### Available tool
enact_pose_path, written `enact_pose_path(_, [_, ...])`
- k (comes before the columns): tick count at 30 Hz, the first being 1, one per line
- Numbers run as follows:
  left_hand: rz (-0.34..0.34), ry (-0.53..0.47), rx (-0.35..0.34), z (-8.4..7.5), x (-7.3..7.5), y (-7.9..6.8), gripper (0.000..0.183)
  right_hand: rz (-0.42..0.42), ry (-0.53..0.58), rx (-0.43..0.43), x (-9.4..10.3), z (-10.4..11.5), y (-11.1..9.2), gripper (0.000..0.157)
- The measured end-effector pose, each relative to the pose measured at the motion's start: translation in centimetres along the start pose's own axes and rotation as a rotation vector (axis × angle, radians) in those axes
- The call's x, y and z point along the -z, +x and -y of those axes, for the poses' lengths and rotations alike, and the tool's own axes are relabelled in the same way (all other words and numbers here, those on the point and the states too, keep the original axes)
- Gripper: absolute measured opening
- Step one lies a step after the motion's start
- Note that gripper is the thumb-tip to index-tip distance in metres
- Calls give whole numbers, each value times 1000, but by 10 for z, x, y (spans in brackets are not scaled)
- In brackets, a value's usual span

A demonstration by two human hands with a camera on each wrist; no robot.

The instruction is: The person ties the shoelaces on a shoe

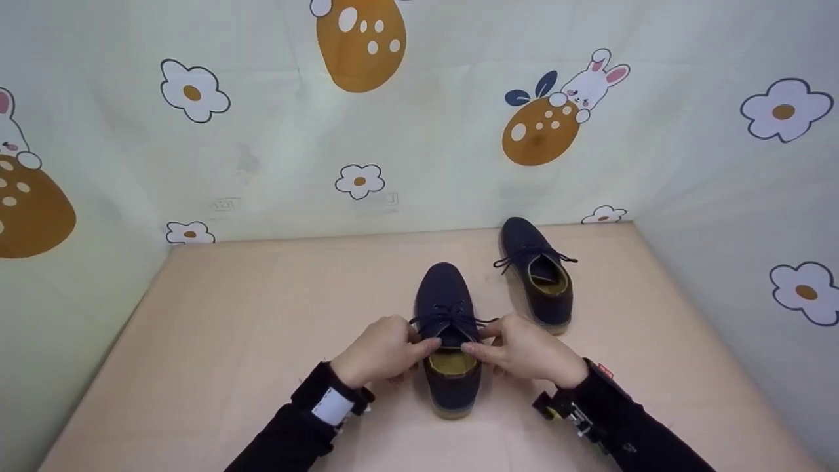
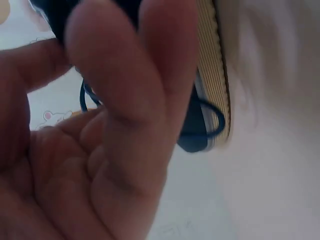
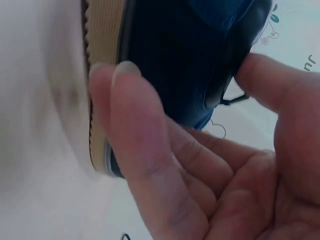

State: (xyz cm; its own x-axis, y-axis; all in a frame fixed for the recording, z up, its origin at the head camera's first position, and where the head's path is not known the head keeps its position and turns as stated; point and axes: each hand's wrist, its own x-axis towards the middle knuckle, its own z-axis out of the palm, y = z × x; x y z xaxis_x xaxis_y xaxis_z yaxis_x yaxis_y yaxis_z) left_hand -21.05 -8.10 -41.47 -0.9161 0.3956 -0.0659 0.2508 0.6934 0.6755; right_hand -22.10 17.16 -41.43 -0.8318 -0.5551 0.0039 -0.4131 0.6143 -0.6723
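A dark navy lace-up shoe (image 1: 444, 286) stands upright on the table, toe pointing away from me. Its dark laces (image 1: 451, 316) are tied in a bow, with loops out to both sides. My left hand (image 1: 382, 351) holds the left edge of the opening, thumb at the rim. On the opposite edge, my right hand (image 1: 534, 352) grips in the same way. The ribbed tan sole (image 2: 212, 75) shows beside the left fingers in the left wrist view. In the right wrist view, the thumb touches the collar and fingers lie along the shoe's side (image 3: 175, 65).
A matching navy shoe (image 1: 521, 236) with a tied bow stands farther back to the right on the light tan tabletop (image 1: 262, 314). Pale cloth walls (image 1: 432, 144) with printed flowers and rabbits enclose the back and both sides.
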Motion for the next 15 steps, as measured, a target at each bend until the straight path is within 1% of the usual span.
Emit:
enact_pose_path(3, [-7, -14, 13, -2, -3, 0, 49, -8, 48, -27, -4, 1, 0, 32])
enact_pose_path(6, [-15, -30, 23, -3, -4, 1, 43, -46, 48, -47, -8, 2, 0, 25])
enact_pose_path(9, [-32, -72, 48, -3, -6, 2, 34, -98, 31, -50, -13, 4, 1, 20])
enact_pose_path(12, [-70, -113, 78, 0, -7, 5, 24, -154, -3, -48, -16, 6, 5, 18])
enact_pose_path(15, [-129, -109, 87, 4, -7, 10, 20, -195, -30, -59, -18, 7, 12, 17])
